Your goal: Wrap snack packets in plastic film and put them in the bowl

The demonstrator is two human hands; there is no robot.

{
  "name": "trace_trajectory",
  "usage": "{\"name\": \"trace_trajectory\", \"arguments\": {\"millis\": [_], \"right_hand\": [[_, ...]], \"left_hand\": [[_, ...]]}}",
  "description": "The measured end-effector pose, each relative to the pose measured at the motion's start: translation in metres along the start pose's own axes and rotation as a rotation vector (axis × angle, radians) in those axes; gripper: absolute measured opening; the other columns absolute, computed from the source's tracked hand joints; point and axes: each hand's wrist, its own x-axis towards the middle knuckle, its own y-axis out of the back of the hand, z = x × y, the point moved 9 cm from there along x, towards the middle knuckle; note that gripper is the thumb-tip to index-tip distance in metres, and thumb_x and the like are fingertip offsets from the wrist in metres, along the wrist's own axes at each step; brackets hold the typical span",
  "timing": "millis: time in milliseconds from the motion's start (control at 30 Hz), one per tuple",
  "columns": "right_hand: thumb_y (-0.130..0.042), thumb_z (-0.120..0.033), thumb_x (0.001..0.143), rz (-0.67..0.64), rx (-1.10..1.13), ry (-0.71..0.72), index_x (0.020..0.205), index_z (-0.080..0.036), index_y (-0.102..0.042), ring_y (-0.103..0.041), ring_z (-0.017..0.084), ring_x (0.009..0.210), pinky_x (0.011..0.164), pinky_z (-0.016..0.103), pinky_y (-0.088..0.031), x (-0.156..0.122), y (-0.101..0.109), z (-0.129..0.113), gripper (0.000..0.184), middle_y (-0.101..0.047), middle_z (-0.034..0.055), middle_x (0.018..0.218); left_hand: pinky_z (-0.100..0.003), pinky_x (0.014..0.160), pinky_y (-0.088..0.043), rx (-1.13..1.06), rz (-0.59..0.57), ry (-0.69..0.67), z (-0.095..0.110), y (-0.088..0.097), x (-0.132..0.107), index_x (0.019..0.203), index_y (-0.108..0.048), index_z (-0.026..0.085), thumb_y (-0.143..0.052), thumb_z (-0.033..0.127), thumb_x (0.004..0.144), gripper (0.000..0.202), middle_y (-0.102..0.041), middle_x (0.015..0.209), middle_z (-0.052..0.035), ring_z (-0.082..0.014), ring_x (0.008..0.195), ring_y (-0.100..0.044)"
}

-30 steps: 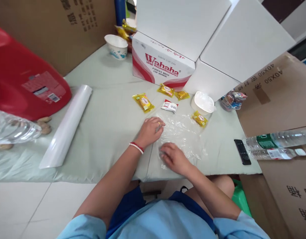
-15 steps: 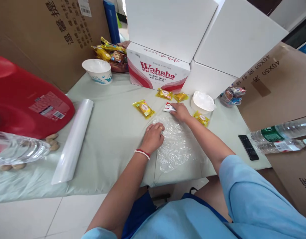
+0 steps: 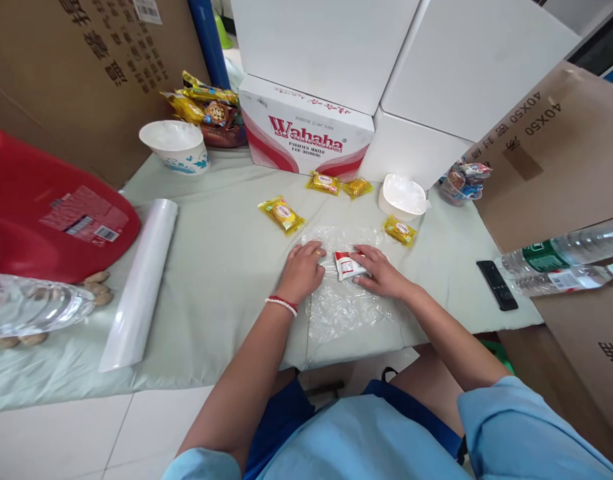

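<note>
The plastic sheet (image 3: 344, 303) is pinned by the left hand (image 3: 304, 270), fingers flat. A packet (image 3: 346, 265) is pinched in the right hand (image 3: 382, 273).

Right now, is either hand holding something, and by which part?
The right hand has the sachet by its right end, on the plastic sheet. The left hand only presses the sheet's left edge.
</note>
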Motion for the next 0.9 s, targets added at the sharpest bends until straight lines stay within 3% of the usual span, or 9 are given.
{"name": "trace_trajectory", "arguments": {"millis": [67, 200, 333, 400, 467, 567, 633, 733, 900], "right_hand": [[-0.063, -0.047, 0.101, 0.073, 0.022, -0.021, 0.157, -0.027, -0.051, -0.041, 0.035, 0.152, 0.122, 0.062, -0.037, -0.013, 0.008, -0.001, 0.060, -0.044, 0.0175, 0.165], [-0.059, -0.041, 0.106, 0.220, 0.103, -0.055, 0.151, -0.031, -0.055, -0.052, 0.030, 0.143, 0.118, 0.056, -0.046, -0.060, 0.033, -0.015, 0.047, -0.056, 0.0147, 0.152], [-0.071, -0.046, 0.098, 0.172, 0.120, -0.110, 0.154, -0.031, -0.052, -0.050, 0.032, 0.146, 0.118, 0.057, -0.048, -0.114, 0.017, -0.016, 0.061, -0.052, 0.0155, 0.157], [-0.072, -0.047, 0.097, 0.190, 0.110, -0.171, 0.154, -0.030, -0.052, -0.049, 0.033, 0.146, 0.118, 0.058, -0.048, -0.135, 0.007, -0.007, 0.063, -0.050, 0.0164, 0.159], [-0.070, -0.045, 0.099, 0.235, 0.113, -0.215, 0.146, -0.029, -0.060, -0.054, 0.032, 0.142, 0.115, 0.058, -0.050, -0.148, 0.001, 0.001, 0.050, -0.055, 0.0160, 0.155], [-0.061, -0.039, 0.104, 0.293, 0.140, -0.217, 0.122, -0.029, -0.073, -0.062, 0.030, 0.128, 0.107, 0.055, -0.055, -0.156, -0.003, 0.005, 0.024, -0.066, 0.0133, 0.141], [-0.056, -0.035, 0.106, 0.303, 0.167, -0.195, 0.111, -0.029, -0.077, -0.066, 0.028, 0.119, 0.101, 0.052, -0.058, -0.158, -0.003, 0.001, 0.022, -0.071, 0.0121, 0.133], [-0.056, -0.035, 0.106, 0.258, 0.246, -0.135, 0.106, -0.029, -0.078, -0.069, 0.027, 0.113, 0.101, 0.051, -0.056, -0.160, -0.002, -0.011, 0.023, -0.075, 0.0110, 0.128], [-0.057, -0.044, 0.105, 0.126, 0.508, -0.190, 0.104, -0.026, -0.078, -0.073, 0.022, 0.094, 0.091, 0.038, -0.057, -0.148, 0.014, -0.013, 0.028, -0.079, 0.0065, 0.100]], "left_hand": [[-0.058, 0.130, -0.033, -0.020, 0.016, 0.004, -0.005, 0.000, 0.000, 0.118, -0.069, 0.020, -0.052, 0.010, 0.084, 0.039, -0.061, 0.152, -0.0140, -0.0290, 0.148, -0.052], [-0.052, 0.124, -0.044, -0.137, 0.178, 0.016, -0.012, 0.019, 0.000, 0.111, -0.070, 0.020, -0.051, 0.009, 0.082, 0.036, -0.062, 0.149, -0.0130, -0.0278, 0.145, -0.055], [-0.052, 0.122, -0.046, -0.172, 0.376, -0.077, 0.018, 0.055, -0.014, 0.101, -0.069, 0.022, -0.048, 0.014, 0.091, 0.024, -0.071, 0.129, -0.0098, -0.0262, 0.140, -0.058], [-0.051, 0.120, -0.048, -0.166, 0.240, -0.205, 0.049, 0.053, -0.024, 0.105, -0.068, 0.024, -0.049, 0.020, 0.098, 0.021, -0.072, 0.126, -0.0089, -0.0251, 0.134, -0.062], [-0.052, 0.121, -0.047, -0.144, -0.006, -0.334, 0.075, 0.035, -0.044, 0.115, -0.067, 0.025, -0.055, 0.032, 0.102, 0.020, -0.071, 0.134, -0.0103, -0.0256, 0.132, -0.064], [-0.061, 0.124, -0.041, -0.052, -0.248, -0.387, 0.076, 0.009, -0.086, 0.129, -0.063, 0.023, -0.072, 0.051, 0.094, 0.045, -0.063, 0.149, -0.0165, -0.0340, 0.141, -0.058], [-0.064, 0.126, -0.039, -0.016, -0.291, -0.365, 0.059, 0.004, -0.112, 0.126, -0.064, 0.023, -0.071, 0.050, 0.095, 0.042, -0.061, 0.152, -0.0167, -0.0362, 0.147, -0.053], [-0.056, 0.125, -0.045, -0.052, -0.270, -0.296, 0.034, 0.013, -0.137, 0.113, -0.067, 0.027, -0.054, 0.035, 0.105, 0.017, -0.067, 0.147, -0.0092, -0.0276, 0.144, -0.058], [-0.046, 0.110, -0.058, -0.215, -0.216, -0.143, 0.023, 0.042, -0.132, 0.110, -0.069, 0.030, -0.052, 0.035, 0.106, 0.019, -0.078, 0.125, -0.0043, -0.0237, 0.126, -0.070]]}}
